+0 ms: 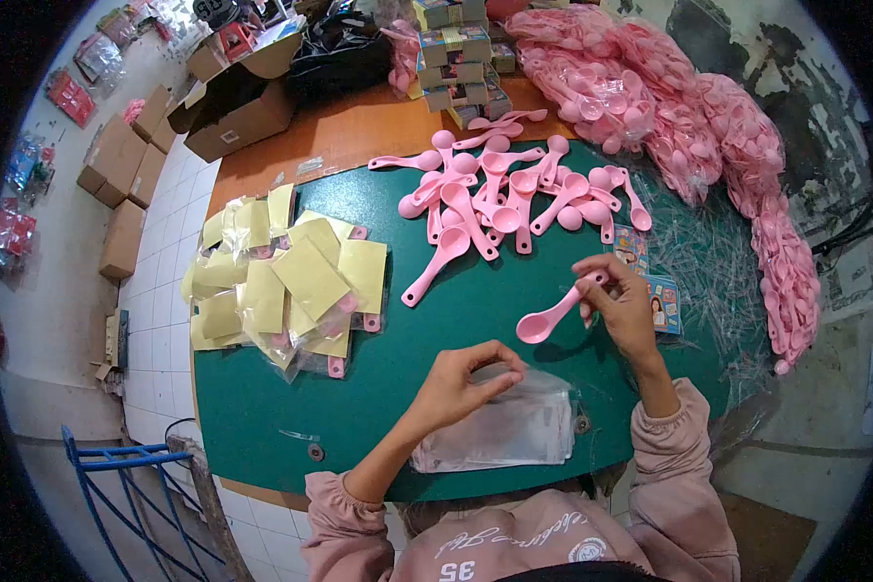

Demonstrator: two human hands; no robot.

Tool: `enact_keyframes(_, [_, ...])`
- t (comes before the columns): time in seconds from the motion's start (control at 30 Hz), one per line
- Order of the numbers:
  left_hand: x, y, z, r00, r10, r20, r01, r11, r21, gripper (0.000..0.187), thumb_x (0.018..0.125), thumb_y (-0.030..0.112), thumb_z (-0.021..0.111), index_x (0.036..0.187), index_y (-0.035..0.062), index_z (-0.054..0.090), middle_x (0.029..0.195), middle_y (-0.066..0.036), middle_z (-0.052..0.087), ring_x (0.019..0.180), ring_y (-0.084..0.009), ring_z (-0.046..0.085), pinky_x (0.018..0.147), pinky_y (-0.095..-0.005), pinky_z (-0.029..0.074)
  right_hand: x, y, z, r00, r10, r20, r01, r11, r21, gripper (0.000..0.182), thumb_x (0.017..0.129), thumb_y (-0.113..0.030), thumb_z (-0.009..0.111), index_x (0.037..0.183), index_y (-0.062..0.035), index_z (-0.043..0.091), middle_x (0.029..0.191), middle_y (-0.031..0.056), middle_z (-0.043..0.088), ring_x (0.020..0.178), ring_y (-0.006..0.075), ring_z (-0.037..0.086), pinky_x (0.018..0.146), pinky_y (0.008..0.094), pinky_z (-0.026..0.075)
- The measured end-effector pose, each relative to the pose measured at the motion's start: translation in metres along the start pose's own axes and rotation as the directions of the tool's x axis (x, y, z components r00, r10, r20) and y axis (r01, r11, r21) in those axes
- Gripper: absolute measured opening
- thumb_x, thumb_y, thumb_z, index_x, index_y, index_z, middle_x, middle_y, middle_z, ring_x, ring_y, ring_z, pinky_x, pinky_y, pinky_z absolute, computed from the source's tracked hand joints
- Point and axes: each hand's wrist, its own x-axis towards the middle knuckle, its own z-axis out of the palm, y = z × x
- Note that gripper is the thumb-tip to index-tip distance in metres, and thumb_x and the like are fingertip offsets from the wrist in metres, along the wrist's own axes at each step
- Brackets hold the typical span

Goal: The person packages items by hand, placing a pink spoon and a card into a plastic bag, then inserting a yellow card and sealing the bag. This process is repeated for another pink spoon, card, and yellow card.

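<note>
The right hand (623, 308) holds a pink spoon (551, 318) by its handle, bowl slanting toward the left hand (456, 388), narrowed over clear bags (500, 435); whether gripping one, I cannot tell.

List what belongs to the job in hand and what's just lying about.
Likely the job: spoon in the right hand, plastic bags by the left hand, spoon pile, cards, filled packets.

Seemingly just lying about: cardboard box, black bag, blue metal frame.
</note>
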Motion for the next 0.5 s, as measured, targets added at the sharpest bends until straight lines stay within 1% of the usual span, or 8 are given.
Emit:
enact_keyframes(0.07, [0.001, -0.002, 0.0, 0.995, -0.097, -0.011, 0.094, 0.981, -0.173, 0.017, 0.082, 0.017, 0.061, 0.092, 0.0025, 0.06, 0.079, -0.005, 0.065, 0.072, -0.0079, 0.059, 0.066, -0.0225, 0.046, -0.001, -0.002, 0.005, 0.982, -0.057, -0.181, 0.067, 0.997, 0.047, 0.022, 0.088, -0.009, 0.052, 0.109, -0.0008, 0.049, 0.068, 0.0048, 0.055, 0.054, 0.0086, 0.055, 0.045, 0.0208, 0.046])
enact_keyframes(0.1, [0.005, -0.002, 0.005, 0.996, -0.085, -0.012, 0.081, 0.978, -0.192, 0.017, 0.082, 0.017, 0.061, 0.092, 0.0025, 0.06, 0.079, -0.005, 0.065, 0.072, -0.0079, 0.059, 0.066, -0.0225, 0.046, -0.003, -0.007, 0.001, 0.982, -0.057, -0.179, 0.062, 0.998, 0.024, 0.022, 0.088, -0.009, 0.052, 0.109, -0.0008, 0.049, 0.068, 0.0048, 0.055, 0.054, 0.0086, 0.055, 0.045, 0.0208, 0.046])
enact_keyframes(0.17, [0.005, 0.002, 0.002, 0.971, -0.239, 0.016, 0.239, 0.961, -0.137, 0.016, 0.083, 0.016, 0.059, 0.088, 0.0007, 0.06, 0.076, -0.004, 0.063, 0.067, -0.0074, 0.057, 0.063, -0.0221, 0.045, -0.007, -0.014, 0.009, 0.931, -0.14, -0.337, 0.176, 0.981, 0.078, 0.018, 0.088, -0.008, 0.052, 0.103, 0.0, 0.05, 0.068, 0.005, 0.055, 0.054, 0.0083, 0.054, 0.043, 0.0203, 0.044])
enact_keyframes(0.3, [0.003, 0.011, 0.004, 0.962, -0.271, -0.04, 0.252, 0.933, -0.256, 0.016, 0.084, 0.014, 0.058, 0.091, 0.0004, 0.06, 0.076, -0.003, 0.063, 0.068, -0.0081, 0.058, 0.062, -0.0215, 0.046, -0.014, -0.02, 0.014, 0.893, -0.191, -0.407, 0.212, 0.977, 0.007, 0.014, 0.086, -0.005, 0.053, 0.099, -0.0001, 0.05, 0.069, 0.0054, 0.055, 0.053, 0.0079, 0.054, 0.043, 0.0195, 0.042])
enact_keyframes(0.37, [0.003, 0.002, 0.003, 0.991, -0.134, -0.027, 0.135, 0.991, 0.026, 0.015, 0.085, 0.012, 0.056, 0.093, 0.0002, 0.059, 0.078, -0.005, 0.064, 0.075, -0.0094, 0.06, 0.064, -0.0213, 0.047, -0.017, -0.02, 0.016, 0.876, -0.246, -0.415, 0.233, 0.969, -0.081, 0.013, 0.085, -0.004, 0.055, 0.097, -0.0001, 0.05, 0.069, 0.0054, 0.056, 0.051, 0.0076, 0.053, 0.043, 0.0189, 0.041])
enact_keyframes(0.4, [0.004, 0.0, 0.004, 0.991, -0.135, -0.026, 0.135, 0.99, 0.027, 0.015, 0.085, 0.012, 0.056, 0.093, 0.0002, 0.059, 0.078, -0.005, 0.064, 0.075, -0.0094, 0.06, 0.064, -0.0213, 0.047, -0.017, -0.02, 0.018, 0.876, -0.244, -0.417, 0.232, 0.969, -0.081, 0.013, 0.085, -0.004, 0.055, 0.097, -0.0001, 0.05, 0.069, 0.0054, 0.056, 0.051, 0.0076, 0.053, 0.043, 0.0189, 0.041])
enact_keyframes(0.47, [0.005, -0.003, 0.006, 0.987, 0.056, -0.15, -0.061, 0.998, -0.032, 0.013, 0.085, 0.01, 0.057, 0.091, -0.001, 0.059, 0.08, -0.008, 0.065, 0.081, -0.0114, 0.061, 0.069, -0.0225, 0.049, -0.017, -0.018, 0.021, 0.868, -0.259, -0.423, 0.228, 0.966, -0.125, 0.014, 0.084, -0.005, 0.056, 0.096, -0.0003, 0.05, 0.069, 0.0052, 0.057, 0.05, 0.007, 0.052, 0.044, 0.0181, 0.04])
enact_keyframes(0.5, [0.005, -0.005, 0.005, 0.987, 0.055, -0.148, -0.06, 0.998, -0.03, 0.013, 0.085, 0.01, 0.057, 0.091, -0.001, 0.059, 0.08, -0.008, 0.065, 0.081, -0.0114, 0.061, 0.069, -0.0225, 0.049, -0.018, -0.017, 0.022, 0.868, -0.258, -0.425, 0.227, 0.966, -0.123, 0.014, 0.084, -0.005, 0.056, 0.096, -0.0003, 0.05, 0.069, 0.0052, 0.057, 0.05, 0.007, 0.052, 0.044, 0.0181, 0.04])
